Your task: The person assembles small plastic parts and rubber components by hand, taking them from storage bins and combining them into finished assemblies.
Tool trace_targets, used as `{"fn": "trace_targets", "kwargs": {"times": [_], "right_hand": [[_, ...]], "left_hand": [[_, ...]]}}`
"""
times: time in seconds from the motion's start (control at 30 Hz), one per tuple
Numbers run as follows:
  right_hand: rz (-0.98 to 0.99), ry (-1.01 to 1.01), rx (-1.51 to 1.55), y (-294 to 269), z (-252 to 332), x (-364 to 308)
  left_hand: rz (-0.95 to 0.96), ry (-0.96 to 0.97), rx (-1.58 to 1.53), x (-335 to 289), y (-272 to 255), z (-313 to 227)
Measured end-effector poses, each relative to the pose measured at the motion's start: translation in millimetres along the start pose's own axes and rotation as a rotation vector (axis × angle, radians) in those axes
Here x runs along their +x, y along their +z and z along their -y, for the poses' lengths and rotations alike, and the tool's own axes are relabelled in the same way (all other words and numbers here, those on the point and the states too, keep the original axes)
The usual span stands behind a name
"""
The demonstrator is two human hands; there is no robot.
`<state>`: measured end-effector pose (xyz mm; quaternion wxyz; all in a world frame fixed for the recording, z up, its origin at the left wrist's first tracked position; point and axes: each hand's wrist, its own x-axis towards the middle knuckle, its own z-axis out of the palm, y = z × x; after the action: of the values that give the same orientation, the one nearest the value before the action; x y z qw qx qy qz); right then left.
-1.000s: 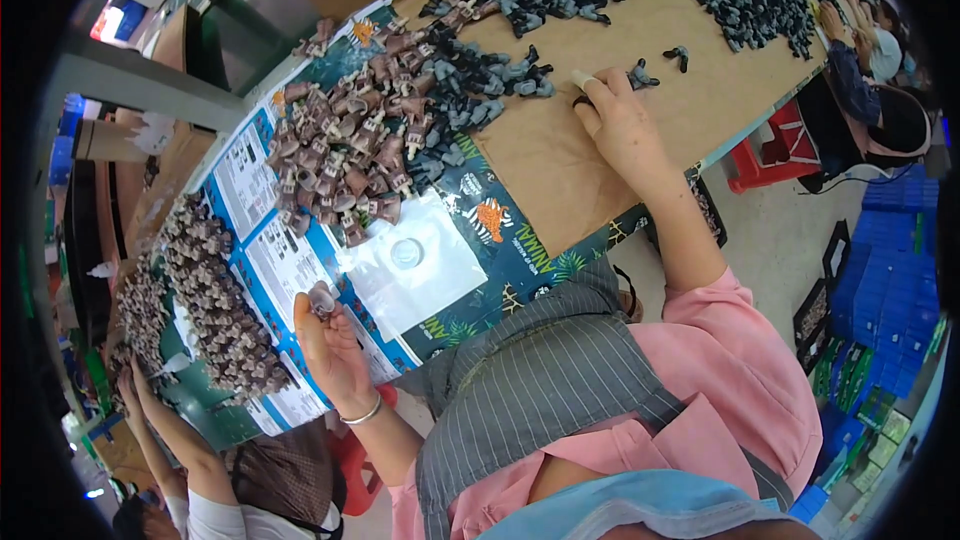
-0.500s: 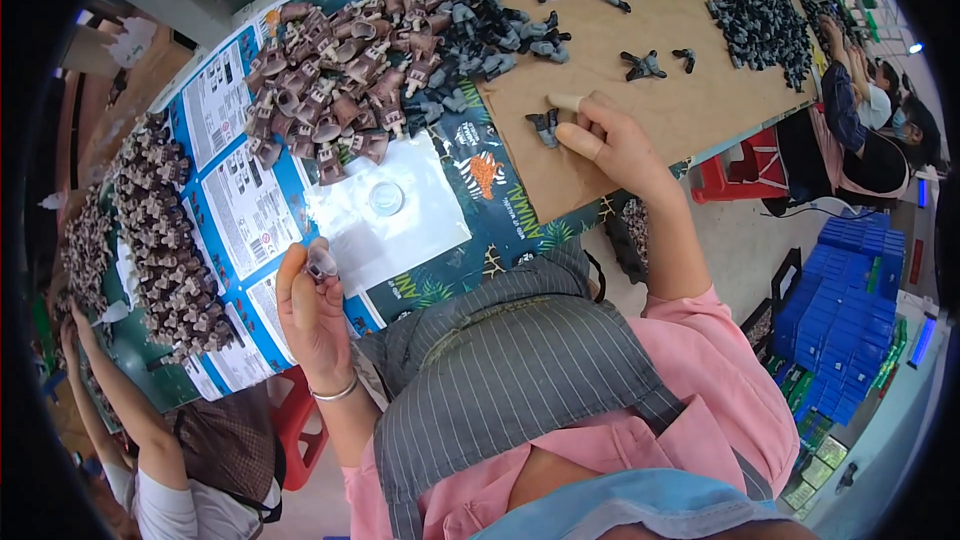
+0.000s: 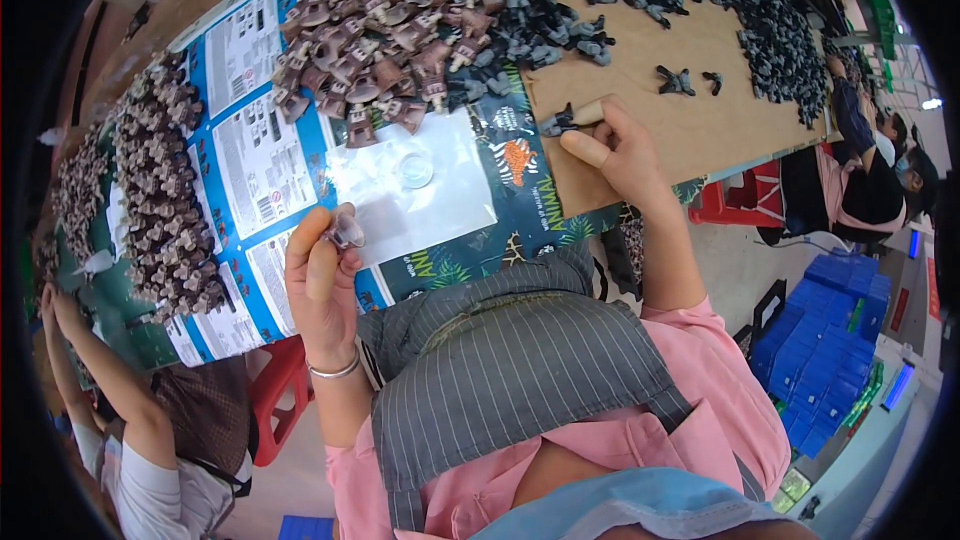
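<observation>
The brown hollow piece (image 3: 347,228) sits left of centre in the frame, and we see it grasped at the fingertips of the left hand (image 3: 327,290), its cup-like opening showing. Right of centre, the right hand (image 3: 632,158) pinches a black-and-grey piece (image 3: 558,121) between thumb and forefinger, both in beige covers; we cannot tell whether that piece is off the brown paper (image 3: 680,140) or resting on it.

Between the hands, we see a clear plastic sheet (image 3: 455,195) with a clear round disc (image 3: 414,171) on it. Just above, in the upper middle, lies a heap of brown pieces (image 3: 385,50), touching a pile of black-and-grey pieces (image 3: 560,35) on its right. Two loose dark pieces (image 3: 676,80) lie apart on the paper.

At the left of the frame, we see dense rows of brown figures (image 3: 165,190) beside blue-and-white printed sheets (image 3: 240,55). Farther out, a co-worker's forearms (image 3: 105,355) reach in at lower left, and blue boxes (image 3: 820,340) stand stacked at lower right.
</observation>
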<state>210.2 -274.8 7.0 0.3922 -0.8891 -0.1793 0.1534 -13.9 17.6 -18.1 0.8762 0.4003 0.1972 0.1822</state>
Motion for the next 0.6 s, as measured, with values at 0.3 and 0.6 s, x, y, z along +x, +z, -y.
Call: {"fn": "trace_targets", "kwargs": {"times": [0.3, 0.6], "right_hand": [[-0.011, -0.671, -0.031, 63, 83, 0], [0.039, -0.856, -0.398, 80, 102, 7]], "left_hand": [[-0.018, 0.109, 0.176, 1, 13, 8], [0.008, 0.114, 0.273, -2, 20, 6]]}}
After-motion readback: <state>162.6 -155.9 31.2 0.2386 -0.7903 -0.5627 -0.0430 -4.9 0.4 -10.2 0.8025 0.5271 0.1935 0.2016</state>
